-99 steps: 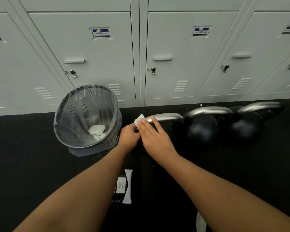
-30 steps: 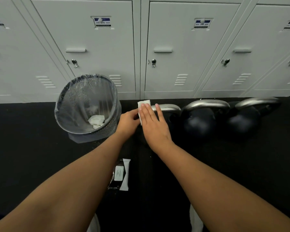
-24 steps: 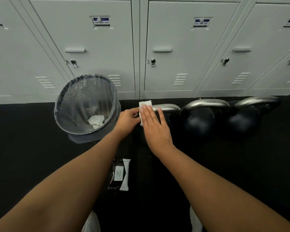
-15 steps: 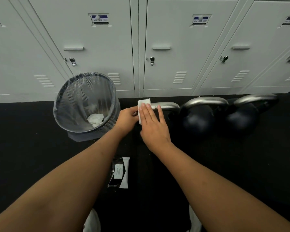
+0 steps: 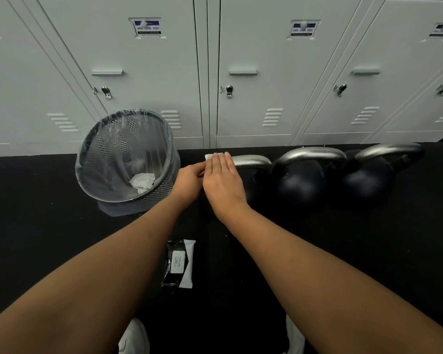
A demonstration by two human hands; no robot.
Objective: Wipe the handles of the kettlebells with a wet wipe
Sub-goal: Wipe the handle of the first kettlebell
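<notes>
Right hand (image 5: pixel 221 180) flat, pressing the wet wipe (image 5: pixel 210 156) on the first handle (image 5: pixel 250 160) at twelve o'clock, left hand (image 5: pixel 188 181) gripping beside it — two kettlebells likely remain.

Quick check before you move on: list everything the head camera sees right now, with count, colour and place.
Round black kettlebells with silver metal handles: three, in a row on the floor before the lockers; the leftmost body is hidden by the hands.
White wet wipe: one, on the leftmost handle.
Black wire-mesh bin with clear liner: one, left of the kettlebells, crumpled white wipes inside.
Black-and-white wipes packet: one, on the floor between the forearms.
Pale grey metal lockers: several doors, along the back.
Black floor: one.
White shoes: two, bottom edge.
Left hand: holds the wipe's left end.
Right hand: flat on the wipe.
</notes>
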